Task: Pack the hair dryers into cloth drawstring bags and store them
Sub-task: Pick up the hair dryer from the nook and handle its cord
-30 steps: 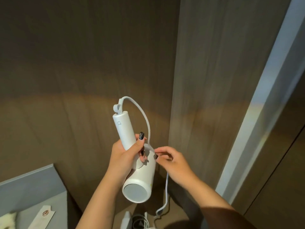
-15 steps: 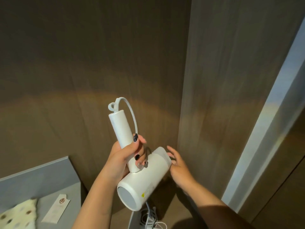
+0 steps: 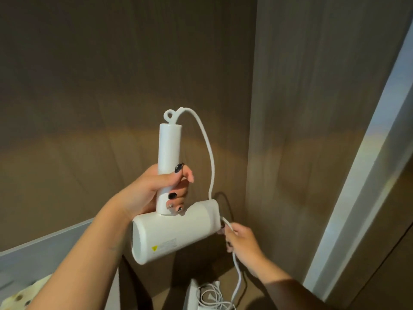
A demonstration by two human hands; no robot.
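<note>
Left hand clamped on the handle, dryer held aloft, handle up, before the wood wall | cord arcs down behind the barrel | right hand pinches cord by the nozzle | best wound in snug, even loops, tail kept taut.

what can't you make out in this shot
Head view:
- Cord plug end: runs off the bottom edge.
- White object under the coiled cord: cut off by the bottom edge.
- Spotted cloth: cropped at the corner, behind the left hand's forearm.
- Hair dryer warning label text: too small.
</note>
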